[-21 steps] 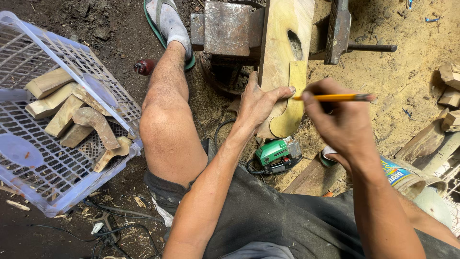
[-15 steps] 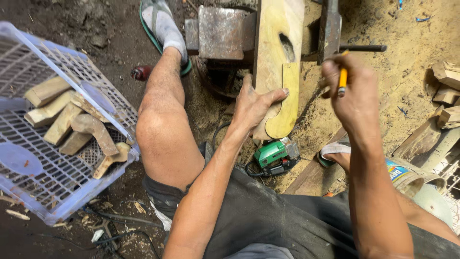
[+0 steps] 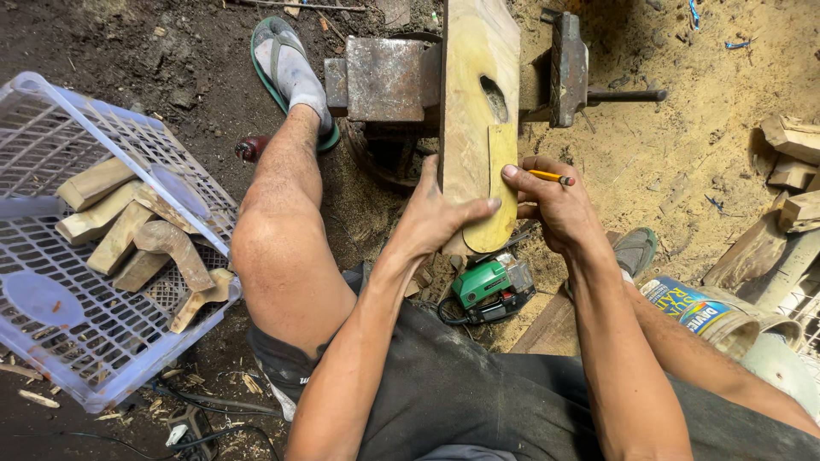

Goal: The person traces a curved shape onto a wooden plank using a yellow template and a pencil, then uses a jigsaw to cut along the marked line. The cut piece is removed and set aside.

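Sitting low on the sawdust floor, the person is working at a heavy iron vise [image 3: 401, 81], which serves as the landmark here. Left of the vise, well apart, a white plastic crate [image 3: 51, 358] is lying with rough-cut wooden blocks [image 3: 128, 230] piled loosely at its upper side; the rest of its grid is showing bare. Clamped in the vise and running toward the person is a long wooden plank [image 3: 474, 77], with a dark slot cut into it; the clamping appears to be keeping it steady for marking. On the near end of the plank a thin flat template [image 3: 500, 201] with a rounded tip is lying flush. The left hand [image 3: 436, 218] is pressing flat, fingers spread, thumb reaching over the template, apparently to stop it shifting. The right hand [image 3: 555, 209] is closing around a yellow pencil [image 3: 551, 177] beside the template's edge, tip pointing away from it. Below the vise, near the person's lap, a green power tool [image 3: 487, 286] is resting. Right of the vise, a paint can [image 3: 696, 307] is standing; its contents are not visible.
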